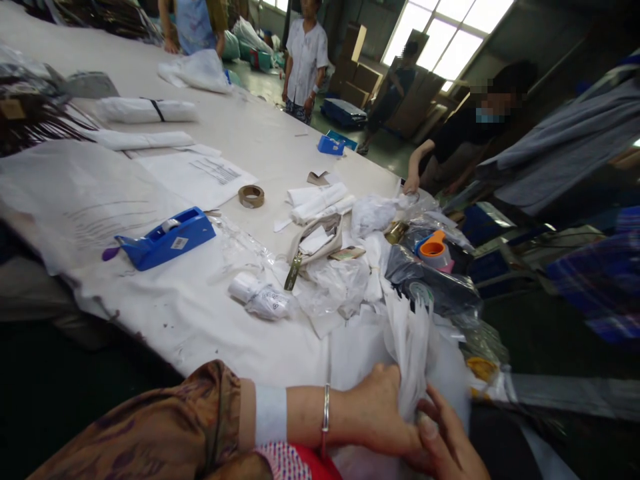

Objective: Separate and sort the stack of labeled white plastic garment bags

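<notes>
My left hand [380, 410], reaching in from the left with a bracelet and a white band on the wrist, is closed around a bundle of thin white sheets [413, 340]. The sheets fan out upward with ragged ends; I cannot tell whether they are plastic or paper. At the lower right, my right hand [455, 440] has its fingers bent against the bundle's lower end, close to the left hand. Part of its grip is hidden at the frame edge. Beyond the hands lie crumpled clear plastic bags [337, 283] and a beige pouch [320, 240] with papers inside.
On the white table [200, 320] are a blue tape dispenser [170, 237], a brown tape roll [251, 196], rolled white bags [147, 110] and an orange tape holder [434, 248]. Grey garments [565, 147] hang at right. Several people stand around the far side.
</notes>
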A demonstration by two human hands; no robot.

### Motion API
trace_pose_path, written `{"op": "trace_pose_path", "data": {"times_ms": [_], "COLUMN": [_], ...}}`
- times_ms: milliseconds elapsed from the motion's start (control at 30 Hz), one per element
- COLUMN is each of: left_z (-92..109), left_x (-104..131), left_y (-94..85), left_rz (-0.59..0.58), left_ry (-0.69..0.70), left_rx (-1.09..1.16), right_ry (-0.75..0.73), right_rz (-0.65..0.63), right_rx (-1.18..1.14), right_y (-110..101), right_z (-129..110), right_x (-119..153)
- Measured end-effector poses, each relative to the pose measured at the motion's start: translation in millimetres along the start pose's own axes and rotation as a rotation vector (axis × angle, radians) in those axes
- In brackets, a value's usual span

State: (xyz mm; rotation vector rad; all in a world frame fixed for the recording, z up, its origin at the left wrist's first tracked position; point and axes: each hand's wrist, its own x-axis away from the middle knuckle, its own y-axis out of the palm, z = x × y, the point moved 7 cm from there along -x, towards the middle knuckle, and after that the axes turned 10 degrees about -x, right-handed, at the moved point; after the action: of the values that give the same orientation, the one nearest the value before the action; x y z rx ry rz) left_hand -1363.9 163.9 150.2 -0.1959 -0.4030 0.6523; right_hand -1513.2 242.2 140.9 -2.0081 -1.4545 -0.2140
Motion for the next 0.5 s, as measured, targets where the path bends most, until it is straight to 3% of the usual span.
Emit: {"op": "trace_pose_path", "data": {"times_ms": [133, 233, 300, 400, 500], "left_z": [11.7, 29.2, 34.7, 29.8, 33.4], "left_x": [13.3, 24.7, 29.9, 31.6, 31.8], "left_y": [-1.5, -2.7, -2.0, 7.2, 15.7], "left_rz": [-0.121, -0.177, -0.209, -0.283, -0.305], "left_ry": [-0.018, 0.156, 0.258, 0.287, 0.440], "left_rx": [0.054, 0.262, 0.352, 0.251, 0.189], "right_ry": [-0.016, -0.032, 0.017, 0.159, 0.227], "right_rz": [-0.015, 0.026, 0.036, -0.006, -0.009], "right_rx": [0.135, 0.211, 0.154, -0.081, -0.174], "right_y": [-10.8, -14.9, -14.6, -8.8, -5.3], "right_z": [-15.7, -30.6, -37.9, -42.3, -47.6], "right_x": [-8.7, -7.8, -4.3, 2.3, 4.0]}}
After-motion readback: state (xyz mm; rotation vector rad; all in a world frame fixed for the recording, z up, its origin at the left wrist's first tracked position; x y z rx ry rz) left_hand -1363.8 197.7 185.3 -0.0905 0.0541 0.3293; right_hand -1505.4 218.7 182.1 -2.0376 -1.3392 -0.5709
